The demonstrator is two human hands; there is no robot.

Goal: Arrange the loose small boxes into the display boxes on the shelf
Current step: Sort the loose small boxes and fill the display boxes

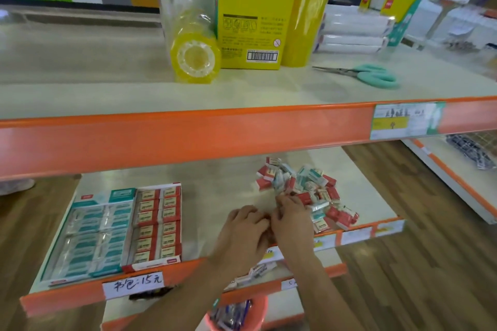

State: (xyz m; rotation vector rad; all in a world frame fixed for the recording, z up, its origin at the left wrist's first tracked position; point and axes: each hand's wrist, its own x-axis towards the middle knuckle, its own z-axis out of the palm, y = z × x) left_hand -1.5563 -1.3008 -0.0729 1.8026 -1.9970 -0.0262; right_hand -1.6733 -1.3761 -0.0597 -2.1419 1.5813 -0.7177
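Observation:
A pile of loose small red and teal boxes (304,191) lies on the middle shelf (215,185), right of centre. Two display boxes stand at the shelf's left: a teal one (88,234) and a red one (157,226), both packed with rows of small boxes. My left hand (242,234) and my right hand (291,219) meet at the near edge of the pile. Their fingers are curled together around small boxes, with a bit of red showing between them. What exactly each hand grips is mostly hidden.
The upper shelf carries a yellow tape roll (195,55), a yellow carton (251,27), tall film rolls and teal scissors (368,75). An orange shelf edge (188,134) juts out above the hands. Below, a pink cup (239,314) holds pens.

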